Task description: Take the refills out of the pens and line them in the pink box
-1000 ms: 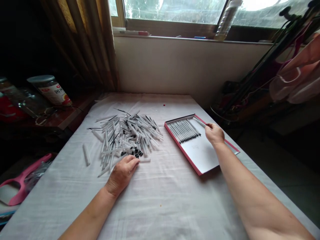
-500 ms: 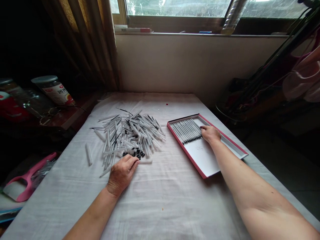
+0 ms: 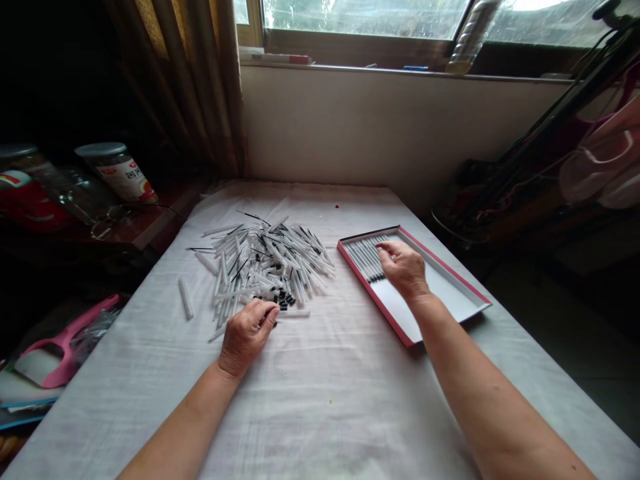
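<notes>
A heap of white translucent pen barrels [image 3: 300,263], mixed with thin black refills and small black caps [image 3: 286,297], lies on the cloth. My left hand [image 3: 247,337] rests at the heap's near edge, thumb and fingers pinched together. What it pinches is mostly hidden; a small dark bit shows by the fingertips. One barrel [image 3: 300,313] lies just beyond that hand. To the right, a shallow red-rimmed box [image 3: 380,308] holds a neat row of pens [image 3: 364,259], black ends toward me. Above this row is my right hand [image 3: 404,270], fingers loosely bent and slightly apart, with nothing visible in them.
A single barrel [image 3: 185,299] lies left of the heap on the white tablecloth [image 3: 320,427]. Beyond the left edge are a pink-handled object [image 3: 65,343] and a lidded jar [image 3: 123,173]. A wall and window stand behind the table.
My right hand has lifted off the end of the pen row and moved left above it. My left hand stays by the caps, still pinched. The view has shifted slightly.
</notes>
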Demonstrator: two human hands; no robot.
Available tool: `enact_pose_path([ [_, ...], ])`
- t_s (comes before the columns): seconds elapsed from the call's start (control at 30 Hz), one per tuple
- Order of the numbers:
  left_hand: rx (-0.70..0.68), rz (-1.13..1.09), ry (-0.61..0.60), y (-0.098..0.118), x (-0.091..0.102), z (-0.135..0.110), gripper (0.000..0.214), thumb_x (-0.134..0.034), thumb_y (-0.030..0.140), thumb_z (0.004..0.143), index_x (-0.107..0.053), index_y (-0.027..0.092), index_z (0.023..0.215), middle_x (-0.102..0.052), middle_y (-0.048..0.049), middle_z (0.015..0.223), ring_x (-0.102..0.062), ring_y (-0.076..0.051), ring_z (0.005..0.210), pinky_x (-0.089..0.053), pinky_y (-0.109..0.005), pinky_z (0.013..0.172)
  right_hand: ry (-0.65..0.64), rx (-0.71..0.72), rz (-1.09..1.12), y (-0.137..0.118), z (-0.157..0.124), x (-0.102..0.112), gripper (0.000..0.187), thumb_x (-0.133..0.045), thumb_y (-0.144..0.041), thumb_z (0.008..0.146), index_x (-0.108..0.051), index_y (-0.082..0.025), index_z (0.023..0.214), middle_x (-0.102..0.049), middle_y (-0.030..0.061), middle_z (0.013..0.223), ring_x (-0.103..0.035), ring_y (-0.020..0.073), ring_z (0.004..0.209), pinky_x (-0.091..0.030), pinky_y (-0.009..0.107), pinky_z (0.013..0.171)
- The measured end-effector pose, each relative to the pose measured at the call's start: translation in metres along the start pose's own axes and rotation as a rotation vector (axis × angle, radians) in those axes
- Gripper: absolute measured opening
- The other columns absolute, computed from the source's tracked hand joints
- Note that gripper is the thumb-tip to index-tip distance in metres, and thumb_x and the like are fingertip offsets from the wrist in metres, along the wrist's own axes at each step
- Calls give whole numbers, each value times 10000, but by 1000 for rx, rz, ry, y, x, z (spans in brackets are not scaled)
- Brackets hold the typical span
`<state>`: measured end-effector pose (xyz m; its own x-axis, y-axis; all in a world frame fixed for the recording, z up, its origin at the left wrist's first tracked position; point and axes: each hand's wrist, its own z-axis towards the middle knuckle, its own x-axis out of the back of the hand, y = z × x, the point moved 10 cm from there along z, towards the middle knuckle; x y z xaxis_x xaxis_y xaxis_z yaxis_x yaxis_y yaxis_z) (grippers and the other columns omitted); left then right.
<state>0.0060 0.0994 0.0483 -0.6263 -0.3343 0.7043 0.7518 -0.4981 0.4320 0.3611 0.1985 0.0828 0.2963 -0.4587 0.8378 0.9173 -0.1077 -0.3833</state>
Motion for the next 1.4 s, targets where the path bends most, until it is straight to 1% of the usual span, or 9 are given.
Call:
enact_pose_path([
  [0.13, -23, -40, 20, 3, 3, 2, 202, -507, 307, 931, -664, 193, 876, -686, -27, 781, -658, -139, 702, -498, -231, 646, -174, 286, 78, -91, -60, -21, 258, -512, -351, 876, -703, -238, 1007, -744, 45, 883, -674, 208, 793, -482, 293, 722],
  [0.23, -36, -58, 73, 4, 11, 2, 184, -520, 290, 927, -658, 186, 865, -679, -27, 771, -650, -138, 699, -494, -230, 652, -279, 328, -1, -120, -90, -50, 264, -567, -359, 859, -669, -229, 1064, -739, 61, 966, -677, 207, 765, -465, 285, 660],
  [0.43, -32, -85, 109, 1, 19, 2, 157, -536, 258, 918, -650, 177, 847, -658, -21, 745, -629, -133, 688, -485, -230, 658, -256, 227, 3, -109, -92, -70, 210, -532, -255, 861, -682, -204, 999, -737, 76, 970, -679, 222, 830, -470, 290, 697],
  [0.63, -25, -95, 60, 0, 13, 2, 176, -521, 278, 922, -665, 189, 873, -684, -30, 783, -650, -142, 718, -509, -240, 671, 25, 37, 326, -70, -97, -24, 243, -519, -332, 839, -691, -190, 939, -726, 67, 873, -639, 175, 675, -500, 302, 723],
  [0.73, -79, -67, 74, 10, 15, 1, 182, -521, 264, 921, -657, 207, 1026, -699, -58, 946, -660, -175, 893, -527, -296, 816, 131, -51, 601, -60, -110, -6, 270, -541, -384, 840, -680, -183, 954, -709, 60, 833, -619, 166, 650, -510, 297, 660],
  [0.9, -210, 50, 73, 34, 15, -2, 343, -566, 315, 900, -580, 219, 1229, -618, -119, 1237, -545, -259, 1197, -411, -447, 1035, -195, 30, 1002, -111, -130, -31, 192, -629, -353, 797, -705, -190, 866, -699, 31, 755, -612, 145, 618, -499, 259, 566],
  [1.03, -174, 106, -5, 25, 6, -3, 266, -467, 309, 951, -627, 214, 1141, -719, -67, 964, -664, -204, 889, -462, -396, 929, -406, 131, 1110, -150, -137, -53, 225, -600, -360, 832, -702, -189, 937, -694, 24, 743, -613, 136, 605, -513, 254, 562],
  [1.17, -25, 144, 80, -4, 16, -2, 281, -410, 332, 971, -628, 181, 1062, -729, -77, 904, -672, -209, 790, -495, -318, 730, -359, 270, 831, -162, -120, -61, 239, -535, -316, 879, -684, -198, 1024, -700, 46, 858, -629, 145, 685, -513, 260, 634],
  [1.4, 39, 117, 102, -21, 17, -2, 271, -414, 356, 969, -600, 200, 1089, -736, -58, 906, -689, -211, 825, -502, -307, 749, -413, 753, -75, -213, -122, -86, 271, -482, -186, 906, -680, -268, 1070, -646, 76, 1053, -608, 208, 926, -468, 264, 700],
])
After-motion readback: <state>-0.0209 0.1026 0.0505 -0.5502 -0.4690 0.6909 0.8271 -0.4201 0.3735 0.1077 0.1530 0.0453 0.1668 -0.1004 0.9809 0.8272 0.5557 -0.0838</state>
